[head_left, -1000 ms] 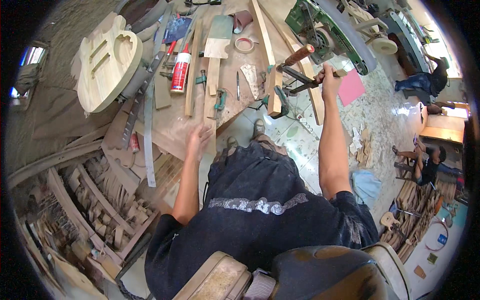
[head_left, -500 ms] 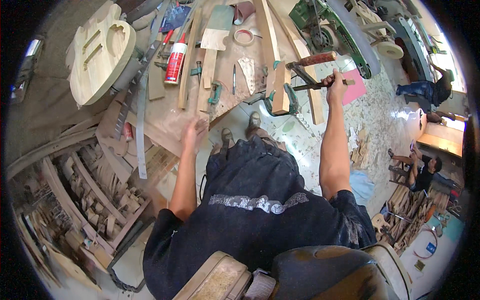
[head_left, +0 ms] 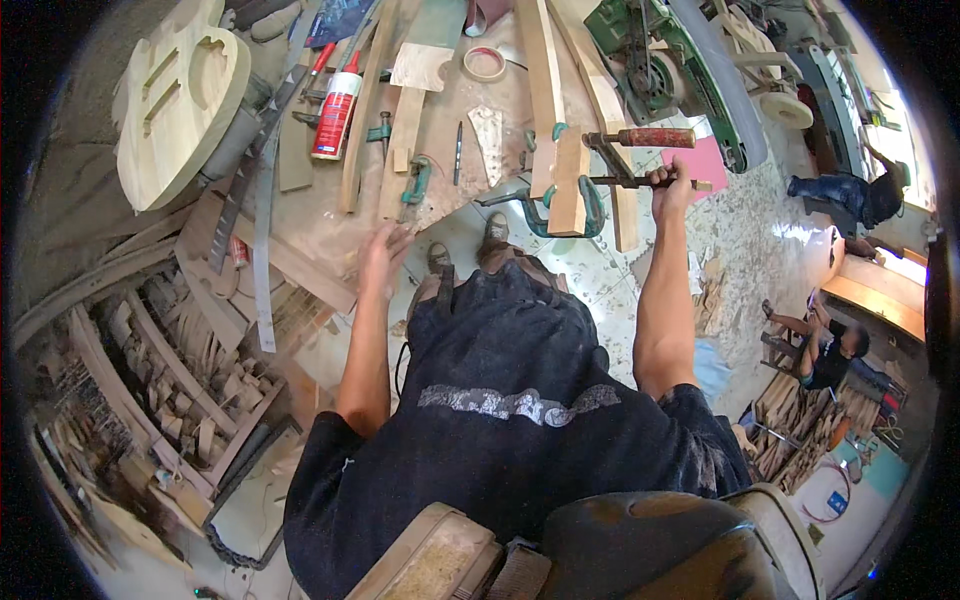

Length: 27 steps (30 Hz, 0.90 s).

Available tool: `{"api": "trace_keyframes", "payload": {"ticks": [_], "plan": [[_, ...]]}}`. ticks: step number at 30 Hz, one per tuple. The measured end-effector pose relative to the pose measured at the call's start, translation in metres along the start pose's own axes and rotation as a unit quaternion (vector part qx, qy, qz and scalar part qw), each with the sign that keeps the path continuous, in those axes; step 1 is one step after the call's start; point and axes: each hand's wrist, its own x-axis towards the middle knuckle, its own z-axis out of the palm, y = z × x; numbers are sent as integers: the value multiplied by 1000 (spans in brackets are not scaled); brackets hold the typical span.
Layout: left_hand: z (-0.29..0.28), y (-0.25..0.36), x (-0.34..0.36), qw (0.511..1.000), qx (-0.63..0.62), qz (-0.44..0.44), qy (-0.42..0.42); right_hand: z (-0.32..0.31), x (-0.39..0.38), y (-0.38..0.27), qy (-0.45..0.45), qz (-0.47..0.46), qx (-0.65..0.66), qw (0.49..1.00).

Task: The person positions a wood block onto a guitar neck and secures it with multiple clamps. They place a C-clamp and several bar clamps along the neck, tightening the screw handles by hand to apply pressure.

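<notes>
My right hand [head_left: 672,190] is closed around the bar end of a bar clamp with a red wooden handle [head_left: 657,138]. The clamp lies across the right side of a short wood block [head_left: 570,190], which sits at the end of a long wooden neck piece [head_left: 541,70]. A green G-clamp [head_left: 592,207] also grips that block, its screw pointing left. My left hand [head_left: 383,258] holds nothing; its fingers are stretched out at the near edge of the workbench [head_left: 455,205], below a smaller green clamp [head_left: 416,182] on another wooden strip.
On the bench are a red-and-white glue bottle [head_left: 337,112], a tape roll [head_left: 485,64], a pen [head_left: 459,153] and a patterned offcut [head_left: 488,145]. A guitar body [head_left: 184,105] stands left. A green machine [head_left: 650,75] is far right. Two people sit at the right; wood scraps fill the lower left.
The bar clamp has tipped to a more level angle, with its red handle lower and further right; my right hand keeps hold of it. My view has shifted slightly. The left hand stays by the bench edge.
</notes>
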Motion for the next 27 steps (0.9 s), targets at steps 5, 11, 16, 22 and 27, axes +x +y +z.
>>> {"api": "trace_keyframes", "payload": {"ticks": [5, 11, 16, 22, 27], "plan": [[12, -1, 7, 1000, -1, 1, -16, 12, -18, -3, -5, -10, -18, 1000], [30, 9, 9, 998, 37, 9, -50, 42, -44, -15, -30, -52, -78, 995], [50, 19, 4, 995, 55, 38, -69, 77, -75, -21, -71, -100, -163, 979], [97, 44, -19, 982, 79, 94, -141, 105, -105, -20, -137, -117, -249, 951], [142, 67, -31, 952, 120, 202, -197, 120, -121, -4, -181, -137, -301, 926]]}}
